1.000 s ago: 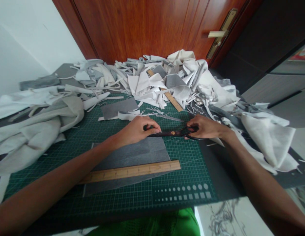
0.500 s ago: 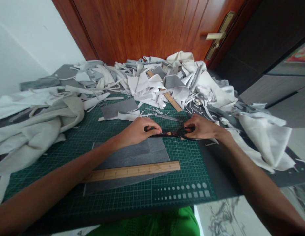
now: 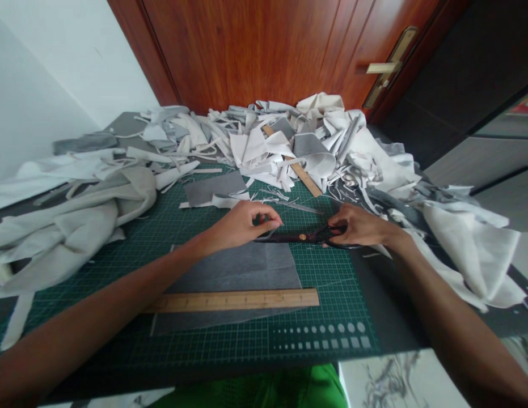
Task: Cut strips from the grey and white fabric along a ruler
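A pair of black scissors (image 3: 303, 237) lies level across the cutting mat, blades pointing left and looking closed. Its handles are in my right hand (image 3: 357, 224), with the fingers wrapped round them. Just above the blades, my left hand (image 3: 242, 224) pinches a thin grey fabric strip (image 3: 272, 231) between thumb and fingertips. Beneath the blades and my left forearm is a grey fabric piece (image 3: 242, 266). A wooden ruler (image 3: 246, 300) rests across that fabric, its left end hidden by my forearm.
Under the work is a green cutting mat (image 3: 327, 277). Heaped white and grey fabric scraps (image 3: 264, 150) fill the back, with another wooden ruler (image 3: 304, 178) among them. Larger cloth (image 3: 72, 226) lies left, and white cloth (image 3: 468, 243) right. A wooden door (image 3: 264, 51) stands behind.
My left fingertips have lifted slightly off the blades, and the thin strip now shows hanging from them. The whole view has shifted a little; my right hand still grips the scissors.
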A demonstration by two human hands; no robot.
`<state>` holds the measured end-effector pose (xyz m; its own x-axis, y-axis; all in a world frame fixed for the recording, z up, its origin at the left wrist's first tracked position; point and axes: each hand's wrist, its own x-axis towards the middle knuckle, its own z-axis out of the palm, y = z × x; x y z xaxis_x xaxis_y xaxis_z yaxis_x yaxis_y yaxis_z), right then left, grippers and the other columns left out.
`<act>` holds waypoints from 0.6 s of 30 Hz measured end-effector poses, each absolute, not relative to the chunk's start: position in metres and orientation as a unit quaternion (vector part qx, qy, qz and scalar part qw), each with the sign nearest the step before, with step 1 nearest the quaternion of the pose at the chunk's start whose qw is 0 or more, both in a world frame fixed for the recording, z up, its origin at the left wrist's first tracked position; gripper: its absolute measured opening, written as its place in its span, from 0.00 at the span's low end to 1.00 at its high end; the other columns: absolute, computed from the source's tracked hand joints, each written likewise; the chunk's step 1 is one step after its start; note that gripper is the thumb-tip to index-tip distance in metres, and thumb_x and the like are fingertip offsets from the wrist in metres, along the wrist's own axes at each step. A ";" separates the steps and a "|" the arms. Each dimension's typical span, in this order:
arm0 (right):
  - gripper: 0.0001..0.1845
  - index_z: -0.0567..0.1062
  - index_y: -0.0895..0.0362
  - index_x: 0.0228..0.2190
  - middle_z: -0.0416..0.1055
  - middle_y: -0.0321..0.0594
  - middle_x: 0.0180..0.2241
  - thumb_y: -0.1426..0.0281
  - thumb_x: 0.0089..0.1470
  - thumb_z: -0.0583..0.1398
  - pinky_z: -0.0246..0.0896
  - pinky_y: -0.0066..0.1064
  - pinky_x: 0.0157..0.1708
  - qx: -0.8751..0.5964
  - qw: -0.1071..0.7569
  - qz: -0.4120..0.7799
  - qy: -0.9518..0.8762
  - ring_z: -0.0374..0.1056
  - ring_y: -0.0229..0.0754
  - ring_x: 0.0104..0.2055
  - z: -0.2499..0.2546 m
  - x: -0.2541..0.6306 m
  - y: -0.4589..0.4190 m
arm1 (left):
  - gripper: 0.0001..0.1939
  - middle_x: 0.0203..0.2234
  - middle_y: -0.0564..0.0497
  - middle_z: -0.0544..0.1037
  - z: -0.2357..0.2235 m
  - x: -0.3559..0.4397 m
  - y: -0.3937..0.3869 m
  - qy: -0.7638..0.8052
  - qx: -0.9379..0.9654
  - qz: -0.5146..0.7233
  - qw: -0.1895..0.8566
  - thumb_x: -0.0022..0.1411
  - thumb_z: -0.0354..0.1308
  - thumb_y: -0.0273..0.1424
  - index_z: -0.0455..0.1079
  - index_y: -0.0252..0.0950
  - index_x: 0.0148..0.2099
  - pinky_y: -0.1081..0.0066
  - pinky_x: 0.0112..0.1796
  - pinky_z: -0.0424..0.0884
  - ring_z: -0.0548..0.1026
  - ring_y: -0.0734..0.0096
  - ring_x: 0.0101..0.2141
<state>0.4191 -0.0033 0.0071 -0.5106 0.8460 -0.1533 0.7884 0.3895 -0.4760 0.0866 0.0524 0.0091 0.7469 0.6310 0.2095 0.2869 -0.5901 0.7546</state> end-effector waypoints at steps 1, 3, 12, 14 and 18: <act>0.28 0.67 0.54 0.17 0.59 0.28 0.18 0.50 0.56 0.67 0.45 0.33 0.28 -0.488 0.057 0.254 -0.833 0.52 0.34 0.23 0.007 0.419 -0.003 | 0.09 0.34 0.49 0.86 0.009 0.086 0.052 0.269 0.859 0.236 0.367 0.70 0.62 0.34 0.82 0.36 0.42 0.71 0.35 0.69 0.77 0.70 0.31; 0.29 0.66 0.54 0.16 0.56 0.28 0.17 0.49 0.57 0.66 0.43 0.33 0.27 -0.481 0.060 0.258 -0.836 0.50 0.34 0.23 0.006 0.419 -0.003 | 0.09 0.34 0.49 0.86 0.009 0.085 0.053 0.272 0.857 0.237 0.368 0.70 0.62 0.34 0.82 0.35 0.42 0.71 0.34 0.69 0.77 0.71 0.31; 0.29 0.64 0.54 0.15 0.50 0.27 0.17 0.52 0.56 0.66 0.40 0.33 0.26 -0.474 0.041 0.259 -0.841 0.47 0.34 0.22 0.004 0.421 0.001 | 0.09 0.33 0.48 0.85 0.004 0.082 0.052 0.276 0.823 0.235 0.438 0.69 0.62 0.34 0.79 0.34 0.42 0.71 0.36 0.73 0.80 0.69 0.33; 0.28 0.63 0.54 0.15 0.50 0.27 0.17 0.53 0.56 0.66 0.39 0.33 0.25 -0.476 0.040 0.266 -0.837 0.47 0.34 0.22 0.004 0.421 0.001 | 0.08 0.33 0.48 0.84 0.002 0.081 0.050 0.281 0.816 0.239 0.446 0.69 0.61 0.33 0.78 0.34 0.42 0.71 0.35 0.73 0.80 0.70 0.33; 0.29 0.66 0.54 0.16 0.52 0.27 0.17 0.49 0.55 0.65 0.39 0.33 0.25 -0.487 0.028 0.270 -0.830 0.47 0.34 0.22 0.005 0.420 0.001 | 0.08 0.34 0.48 0.83 0.002 0.076 0.051 0.279 0.835 0.255 0.401 0.70 0.60 0.33 0.77 0.34 0.42 0.71 0.36 0.73 0.79 0.70 0.33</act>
